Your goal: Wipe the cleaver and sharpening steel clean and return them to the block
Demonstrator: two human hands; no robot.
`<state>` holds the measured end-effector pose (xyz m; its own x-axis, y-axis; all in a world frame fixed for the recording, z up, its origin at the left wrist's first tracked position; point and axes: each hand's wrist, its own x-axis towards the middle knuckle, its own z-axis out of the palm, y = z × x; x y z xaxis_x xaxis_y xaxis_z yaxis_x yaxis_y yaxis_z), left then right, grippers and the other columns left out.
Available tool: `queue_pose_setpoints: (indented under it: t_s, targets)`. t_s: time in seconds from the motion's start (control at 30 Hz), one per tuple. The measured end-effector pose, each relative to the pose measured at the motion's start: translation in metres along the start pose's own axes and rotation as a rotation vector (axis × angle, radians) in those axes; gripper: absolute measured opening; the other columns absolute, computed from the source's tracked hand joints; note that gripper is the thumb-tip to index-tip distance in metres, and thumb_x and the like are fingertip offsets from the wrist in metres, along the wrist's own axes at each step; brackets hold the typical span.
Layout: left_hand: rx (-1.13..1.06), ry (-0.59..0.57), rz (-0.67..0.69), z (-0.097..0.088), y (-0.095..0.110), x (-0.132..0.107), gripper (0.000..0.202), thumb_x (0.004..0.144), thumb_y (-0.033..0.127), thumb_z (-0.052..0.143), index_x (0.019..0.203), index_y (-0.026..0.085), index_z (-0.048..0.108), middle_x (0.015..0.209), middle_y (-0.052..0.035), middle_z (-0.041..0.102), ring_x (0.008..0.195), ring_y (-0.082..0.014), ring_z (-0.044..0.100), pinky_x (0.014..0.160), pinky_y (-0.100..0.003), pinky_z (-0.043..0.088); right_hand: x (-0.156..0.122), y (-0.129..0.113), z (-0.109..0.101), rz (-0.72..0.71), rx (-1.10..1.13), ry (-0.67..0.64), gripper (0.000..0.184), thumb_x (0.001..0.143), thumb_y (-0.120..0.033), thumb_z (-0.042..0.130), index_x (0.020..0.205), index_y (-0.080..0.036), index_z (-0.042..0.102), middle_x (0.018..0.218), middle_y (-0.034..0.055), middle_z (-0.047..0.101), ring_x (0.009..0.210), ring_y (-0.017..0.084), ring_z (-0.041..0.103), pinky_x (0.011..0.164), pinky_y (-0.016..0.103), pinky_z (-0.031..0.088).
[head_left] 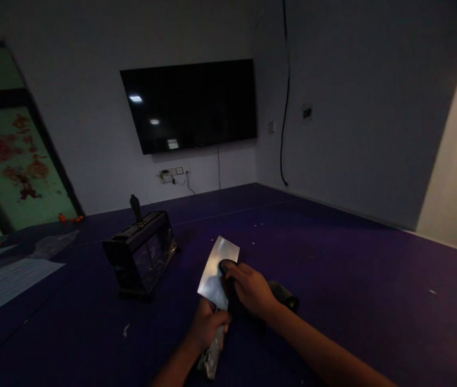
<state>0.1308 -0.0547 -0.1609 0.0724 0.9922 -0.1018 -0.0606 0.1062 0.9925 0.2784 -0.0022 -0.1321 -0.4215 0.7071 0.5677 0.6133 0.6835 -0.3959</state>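
Note:
My left hand is wrapped round the lower end of a cleaver, whose broad silvery blade points up and away from me. Below my fist sticks out a pale, rough-looking handle end. My right hand is closed on a small black object at the right side of the blade. Its kind is too dark to make out, and my fingers cover part of it. Behind my right wrist a dark item lies on the purple surface, partly hidden by the arm.
Left of the cleaver stands a black box-like stand with clear sides and a black handle rising from its top. Printed paper and clear plastic lie farther left. A television hangs on the far wall; a black cable dangles right of it.

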Motion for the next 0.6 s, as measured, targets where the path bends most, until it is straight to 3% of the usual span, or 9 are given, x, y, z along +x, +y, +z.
queue_pose_setpoints:
  t_s: [0.2, 0.4, 0.6]
  targets:
    - [0.027, -0.051, -0.004, 0.000, -0.002, 0.003, 0.022, 0.053, 0.018, 0.056, 0.074, 0.015, 0.050, 0.041, 0.0076, 0.046, 0.028, -0.0059, 0.035, 0.032, -0.018, 0.024, -0.001, -0.009, -0.001, -0.013, -0.050, -0.015, 0.037, 0.075, -0.003, 0.035, 0.102, -0.018, 0.056, 0.101, 0.0058, 0.060, 0.091, 0.016, 0.053, 0.080, 0.026, 0.040]
    - [0.056, -0.117, 0.060, 0.000, -0.002, 0.002, 0.033, 0.053, 0.014, 0.055, 0.085, 0.016, 0.048, 0.043, 0.0087, 0.047, 0.035, -0.0064, 0.039, 0.038, -0.017, 0.030, 0.004, 0.009, -0.007, 0.076, -0.118, 0.070, 0.037, 0.076, -0.004, 0.035, 0.104, -0.018, 0.055, 0.108, 0.0064, 0.057, 0.094, 0.017, 0.052, 0.080, 0.026, 0.040]
    - [0.092, -0.161, 0.070, -0.001, -0.002, -0.002, 0.032, 0.055, 0.017, 0.056, 0.086, 0.016, 0.049, 0.043, 0.0084, 0.046, 0.036, -0.0065, 0.037, 0.037, -0.018, 0.028, 0.007, 0.020, -0.014, 0.135, -0.091, 0.136, 0.046, 0.074, -0.003, 0.035, 0.115, -0.019, 0.047, 0.097, 0.0042, 0.060, 0.089, 0.016, 0.053, 0.078, 0.025, 0.040]
